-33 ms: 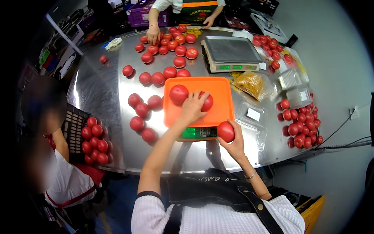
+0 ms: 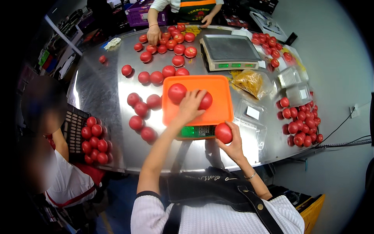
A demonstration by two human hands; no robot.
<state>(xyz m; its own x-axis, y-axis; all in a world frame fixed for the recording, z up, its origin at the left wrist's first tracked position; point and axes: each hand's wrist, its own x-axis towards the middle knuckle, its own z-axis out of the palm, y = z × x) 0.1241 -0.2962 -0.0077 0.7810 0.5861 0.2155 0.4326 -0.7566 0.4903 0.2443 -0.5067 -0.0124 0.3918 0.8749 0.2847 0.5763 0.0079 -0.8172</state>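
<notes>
My left hand [image 2: 190, 106] is closed over a red tomato [image 2: 206, 100] on an orange tray [image 2: 218, 115]. Another tomato [image 2: 177, 92] sits on the tray just left of my fingers. The tray rests on a scale with a green-lit display [image 2: 189, 131]. My right hand [image 2: 233, 144] grips a third tomato [image 2: 223, 132] at the tray's lower right corner. Several loose tomatoes [image 2: 141, 109] lie on the steel table [image 2: 109, 82] left of the tray.
A co-worker's hand [image 2: 153, 34] touches tomatoes at the back; another person [image 2: 58, 175] is at left beside a black crate [image 2: 73, 128] and tomatoes. A second scale [image 2: 230, 50], bagged yellow strands [image 2: 249, 84], clear containers [image 2: 249, 117] and more tomatoes [image 2: 304, 124] occupy the right.
</notes>
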